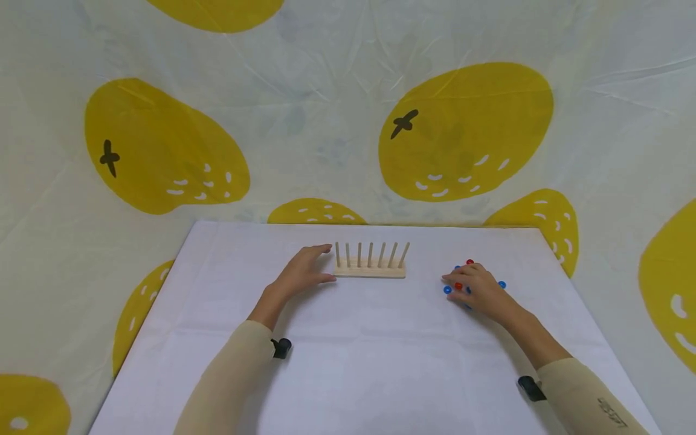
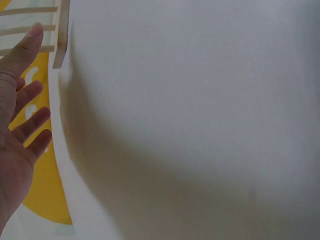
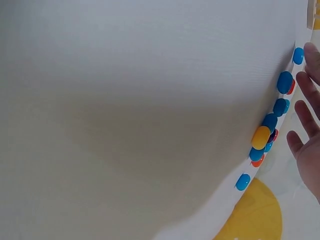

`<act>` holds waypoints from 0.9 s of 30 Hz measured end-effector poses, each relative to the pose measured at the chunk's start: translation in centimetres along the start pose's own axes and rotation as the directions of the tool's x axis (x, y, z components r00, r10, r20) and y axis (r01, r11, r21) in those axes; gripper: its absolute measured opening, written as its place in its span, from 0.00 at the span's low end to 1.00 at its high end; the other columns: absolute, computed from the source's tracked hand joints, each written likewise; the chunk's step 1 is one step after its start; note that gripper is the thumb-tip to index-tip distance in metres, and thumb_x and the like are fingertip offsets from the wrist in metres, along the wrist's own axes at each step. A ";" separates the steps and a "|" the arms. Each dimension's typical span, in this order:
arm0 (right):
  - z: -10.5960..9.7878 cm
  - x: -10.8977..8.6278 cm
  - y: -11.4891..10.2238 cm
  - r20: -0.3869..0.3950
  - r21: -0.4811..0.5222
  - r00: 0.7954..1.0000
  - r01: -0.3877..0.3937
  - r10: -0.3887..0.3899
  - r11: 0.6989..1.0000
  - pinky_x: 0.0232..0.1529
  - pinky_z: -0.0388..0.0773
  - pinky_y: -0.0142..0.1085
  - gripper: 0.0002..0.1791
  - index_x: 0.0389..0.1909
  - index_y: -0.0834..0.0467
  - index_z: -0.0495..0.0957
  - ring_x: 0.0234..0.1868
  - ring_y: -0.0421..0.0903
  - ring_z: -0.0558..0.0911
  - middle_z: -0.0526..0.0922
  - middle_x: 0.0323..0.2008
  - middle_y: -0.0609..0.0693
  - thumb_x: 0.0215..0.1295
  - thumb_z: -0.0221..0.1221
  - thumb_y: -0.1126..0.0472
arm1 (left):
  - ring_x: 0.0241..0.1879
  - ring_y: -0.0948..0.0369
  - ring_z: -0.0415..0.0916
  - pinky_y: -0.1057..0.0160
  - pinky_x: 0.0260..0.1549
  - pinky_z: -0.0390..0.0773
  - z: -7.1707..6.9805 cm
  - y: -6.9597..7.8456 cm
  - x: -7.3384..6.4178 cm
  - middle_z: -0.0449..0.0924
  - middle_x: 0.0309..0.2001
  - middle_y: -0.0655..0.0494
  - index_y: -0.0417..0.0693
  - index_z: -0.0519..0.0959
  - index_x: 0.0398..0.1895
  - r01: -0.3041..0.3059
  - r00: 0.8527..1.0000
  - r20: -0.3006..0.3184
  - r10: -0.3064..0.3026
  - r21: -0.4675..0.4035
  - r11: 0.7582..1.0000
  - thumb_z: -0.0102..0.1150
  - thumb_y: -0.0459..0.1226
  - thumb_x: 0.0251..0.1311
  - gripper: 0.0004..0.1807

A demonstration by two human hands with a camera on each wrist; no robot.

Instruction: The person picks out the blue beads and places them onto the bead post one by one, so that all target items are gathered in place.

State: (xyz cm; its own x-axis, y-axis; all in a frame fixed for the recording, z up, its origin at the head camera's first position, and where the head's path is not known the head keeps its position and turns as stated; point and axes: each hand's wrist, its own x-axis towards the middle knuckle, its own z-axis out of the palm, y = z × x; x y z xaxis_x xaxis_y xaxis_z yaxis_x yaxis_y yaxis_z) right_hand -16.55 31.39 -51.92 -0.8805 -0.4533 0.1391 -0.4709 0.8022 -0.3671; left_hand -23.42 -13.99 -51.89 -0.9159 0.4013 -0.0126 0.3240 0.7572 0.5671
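Seven slim upright pegs rise from a pale wooden base, forming a peg rack near the back of the table. Beside its left end is my left hand, thumb and fingers spread apart with nothing between them. The thumb overlaps the rack's pegs in the left wrist view. Off to the right, my right hand hovers low over a group of small beads, its fingers extended and loosely spread. A red bead and a blue bead show around its fingers; the palm covers others. A yellow bead appears in the right wrist view.
White cloth covers the table. Behind it hangs a pale curtain printed with large yellow fruit. One blue bead lies right of the hand, and a red bead sits behind it.
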 end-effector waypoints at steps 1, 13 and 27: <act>0.0 0.0 0.0 -0.002 -0.004 1.000 0.003 -0.003 1.000 0.58 0.72 0.65 0.23 0.55 0.58 0.86 0.58 0.65 0.75 0.85 0.50 0.59 0.58 0.75 0.59 | 0.72 0.48 0.68 0.47 0.72 0.65 0.1 0.1 0.1 0.74 0.71 0.50 0.48 0.69 0.75 -0.001 1.000 0.001 0.001 0.002 1.000 0.79 0.50 0.53 0.47; -0.1 0.6 -0.1 0.022 -0.049 1.000 0.001 0.000 0.999 0.51 0.72 0.64 0.15 0.48 0.55 0.88 0.55 0.64 0.75 0.85 0.47 0.56 0.59 0.74 0.61 | 0.70 0.48 0.69 0.46 0.72 0.64 1.5 -0.1 1.5 0.79 0.66 0.50 0.44 0.70 0.74 0.023 1.000 0.012 -0.023 0.007 1.000 0.81 0.48 0.49 0.48; 0.1 0.6 -0.4 0.022 -0.053 1.000 -0.018 0.019 0.998 0.48 0.73 0.63 0.13 0.45 0.53 0.89 0.53 0.61 0.75 0.87 0.44 0.53 0.58 0.74 0.62 | 0.66 0.46 0.69 0.43 0.65 0.70 2.4 -0.4 2.3 0.79 0.62 0.49 0.45 0.78 0.65 -0.014 1.000 0.012 0.012 0.162 0.987 0.78 0.51 0.53 0.38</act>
State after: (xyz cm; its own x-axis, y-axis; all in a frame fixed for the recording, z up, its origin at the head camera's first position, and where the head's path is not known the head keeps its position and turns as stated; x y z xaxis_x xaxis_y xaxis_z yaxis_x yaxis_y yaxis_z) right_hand -16.92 30.81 -51.78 -0.8878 -0.4465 0.1117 -0.4575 0.8296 -0.3201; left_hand -25.08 -12.12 -54.09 -0.9089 0.4167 -0.0154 0.3710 0.8250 0.4263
